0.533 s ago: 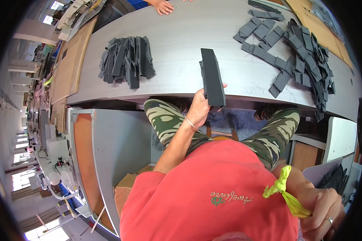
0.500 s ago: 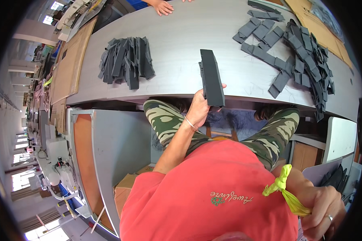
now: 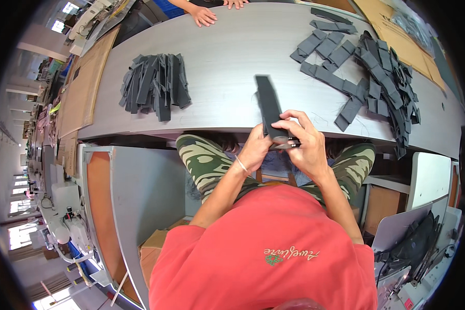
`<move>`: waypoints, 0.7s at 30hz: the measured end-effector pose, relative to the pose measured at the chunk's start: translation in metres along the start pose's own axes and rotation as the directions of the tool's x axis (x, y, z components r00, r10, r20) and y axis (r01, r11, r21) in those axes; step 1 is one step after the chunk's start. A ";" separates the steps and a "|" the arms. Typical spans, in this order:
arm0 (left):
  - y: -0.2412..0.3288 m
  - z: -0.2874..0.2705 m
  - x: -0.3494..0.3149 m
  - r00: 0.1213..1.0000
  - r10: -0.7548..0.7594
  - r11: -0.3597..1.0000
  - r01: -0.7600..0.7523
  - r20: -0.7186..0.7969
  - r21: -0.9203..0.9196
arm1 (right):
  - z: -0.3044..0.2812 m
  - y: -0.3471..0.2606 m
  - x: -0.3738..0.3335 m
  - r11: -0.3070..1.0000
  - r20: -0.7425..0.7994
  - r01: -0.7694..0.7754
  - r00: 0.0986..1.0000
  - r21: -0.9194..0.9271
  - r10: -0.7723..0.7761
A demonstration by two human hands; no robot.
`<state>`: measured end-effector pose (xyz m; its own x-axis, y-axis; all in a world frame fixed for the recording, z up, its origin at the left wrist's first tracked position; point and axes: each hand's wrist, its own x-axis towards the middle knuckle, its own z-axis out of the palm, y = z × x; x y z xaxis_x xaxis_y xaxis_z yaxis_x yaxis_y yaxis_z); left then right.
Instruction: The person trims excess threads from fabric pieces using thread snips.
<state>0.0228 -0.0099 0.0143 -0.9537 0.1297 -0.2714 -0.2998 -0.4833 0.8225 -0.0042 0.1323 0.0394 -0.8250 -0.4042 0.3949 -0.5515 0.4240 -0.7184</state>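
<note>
My left hand is closed around the near end of a stack of dark grey fabric strips, which points away over the table's front edge. My right hand pinches the same near end from the right, its thumb and fingertips on the strips. Small dark pieces with pale edges show between the two hands, too blurred to name. Left of the hands lies a bundle of dark fabric strips. On the right is a loose heap of folded dark grey fabric pieces, with one chain hanging over the front edge.
The grey table spans the space before me. Another person's hand rests on its far edge. Cardboard lies along the left side and more cardboard at the far right. A cabinet stands below left.
My right hand has come from the lower right, where a yellow-green cloth tie showed by it, to the strips. That tie is out of sight now. The stack tilts slightly left.
</note>
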 end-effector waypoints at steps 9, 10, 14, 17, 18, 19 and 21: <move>0.014 -0.015 -0.002 0.989 -0.040 0.971 0.005 0.141 0.240 | -0.018 0.011 0.013 0.959 -0.186 -0.202 0.953 0.198 0.239; 0.016 -0.019 -0.001 0.990 0.050 0.881 -0.105 0.129 0.462 | -0.020 0.012 0.014 0.949 -0.188 -0.203 0.950 0.242 0.251; 0.022 -0.026 -0.003 0.910 0.295 0.556 -0.413 0.293 0.721 | -0.031 0.014 0.017 0.768 -0.070 -0.364 0.882 0.527 0.466; 0.028 -0.012 -0.006 0.867 0.343 0.646 -0.497 0.362 0.579 | -0.033 0.018 0.021 0.687 -0.011 -0.391 0.864 0.612 0.503; 0.030 -0.007 -0.008 0.889 0.304 0.782 -0.438 0.343 0.443 | -0.033 0.012 0.024 0.660 0.002 -0.355 0.881 0.662 0.472; 0.028 -0.006 -0.008 0.888 0.305 0.780 -0.440 0.344 0.444 | -0.033 0.014 0.025 0.661 0.000 -0.353 0.882 0.662 0.470; 0.024 -0.008 -0.006 0.915 0.303 0.819 -0.392 0.265 0.418 | -0.030 0.021 0.027 0.709 0.007 -0.410 0.868 0.574 0.497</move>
<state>0.0213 -0.0289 0.0312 -0.9704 0.2013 0.1333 0.1184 -0.0846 0.9894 -0.0419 0.1544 0.0517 -0.9892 -0.1457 -0.0184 0.0185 0.0011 -0.9998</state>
